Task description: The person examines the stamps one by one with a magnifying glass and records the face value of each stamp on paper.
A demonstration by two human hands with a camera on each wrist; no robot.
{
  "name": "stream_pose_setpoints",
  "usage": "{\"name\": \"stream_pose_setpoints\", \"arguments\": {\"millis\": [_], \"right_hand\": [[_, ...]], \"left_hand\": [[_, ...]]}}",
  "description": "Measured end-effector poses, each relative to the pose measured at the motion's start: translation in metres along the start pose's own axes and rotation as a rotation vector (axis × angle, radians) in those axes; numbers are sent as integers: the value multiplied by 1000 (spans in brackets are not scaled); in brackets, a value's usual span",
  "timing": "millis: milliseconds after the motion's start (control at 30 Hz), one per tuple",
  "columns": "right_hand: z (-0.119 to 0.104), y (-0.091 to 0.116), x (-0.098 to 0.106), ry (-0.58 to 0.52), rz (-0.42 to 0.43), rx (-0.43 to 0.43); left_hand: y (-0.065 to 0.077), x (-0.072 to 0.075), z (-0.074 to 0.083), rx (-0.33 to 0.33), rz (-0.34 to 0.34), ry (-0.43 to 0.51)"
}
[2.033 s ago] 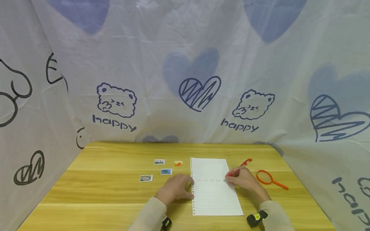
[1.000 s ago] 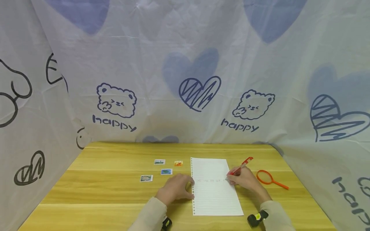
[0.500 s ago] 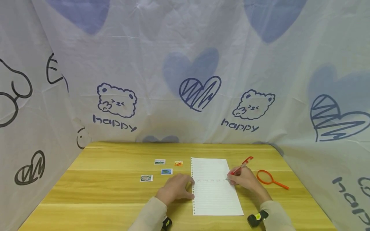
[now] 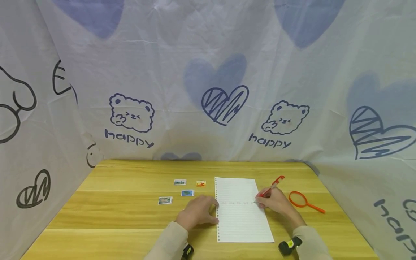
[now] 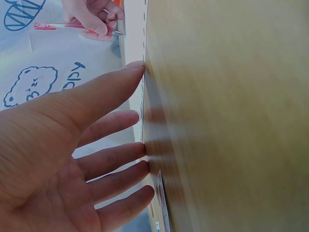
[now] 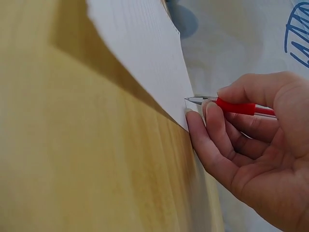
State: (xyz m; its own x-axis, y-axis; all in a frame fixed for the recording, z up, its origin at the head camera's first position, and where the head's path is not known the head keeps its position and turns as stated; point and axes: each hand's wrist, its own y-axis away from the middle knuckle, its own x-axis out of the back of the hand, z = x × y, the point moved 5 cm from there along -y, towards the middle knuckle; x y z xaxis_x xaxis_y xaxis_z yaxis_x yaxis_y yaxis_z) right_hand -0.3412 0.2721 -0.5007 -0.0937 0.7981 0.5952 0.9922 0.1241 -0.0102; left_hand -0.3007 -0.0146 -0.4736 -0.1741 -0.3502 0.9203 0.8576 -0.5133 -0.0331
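A lined sheet of paper (image 4: 243,225) with punched holes down its left edge lies on the table. Across its middle runs a faint row of small handwriting (image 4: 237,203). My right hand (image 4: 274,201) pinches a red pen (image 4: 276,181) near its tip, at the sheet's right edge. In the right wrist view the pen's metal point (image 6: 193,99) meets the paper, and that edge of the sheet stands a little off the table. My left hand (image 4: 196,212) rests its fingertips and thumb on the punched edge; its fingers are spread and fairly straight in the left wrist view.
Several small picture stamps (image 4: 187,193) lie left of the paper. An orange-red magnifying glass (image 4: 298,199) lies right of my right hand. The wooden table (image 4: 113,209) ends at a printed cloth backdrop (image 4: 175,108) behind and at both sides.
The pen and my right hand have shifted very slightly to the right along the written row. My left hand and the paper have stayed in place.
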Motion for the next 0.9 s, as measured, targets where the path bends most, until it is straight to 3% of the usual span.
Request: {"name": "stream_pose_setpoints", "arguments": {"millis": [633, 900], "right_hand": [[-7, 3, 2, 13, -18, 7], [-15, 4, 13, 121, 2, 31]], "left_hand": [[-1, -2, -1, 3, 2, 3], [-1, -2, -1, 0, -2, -1]]}}
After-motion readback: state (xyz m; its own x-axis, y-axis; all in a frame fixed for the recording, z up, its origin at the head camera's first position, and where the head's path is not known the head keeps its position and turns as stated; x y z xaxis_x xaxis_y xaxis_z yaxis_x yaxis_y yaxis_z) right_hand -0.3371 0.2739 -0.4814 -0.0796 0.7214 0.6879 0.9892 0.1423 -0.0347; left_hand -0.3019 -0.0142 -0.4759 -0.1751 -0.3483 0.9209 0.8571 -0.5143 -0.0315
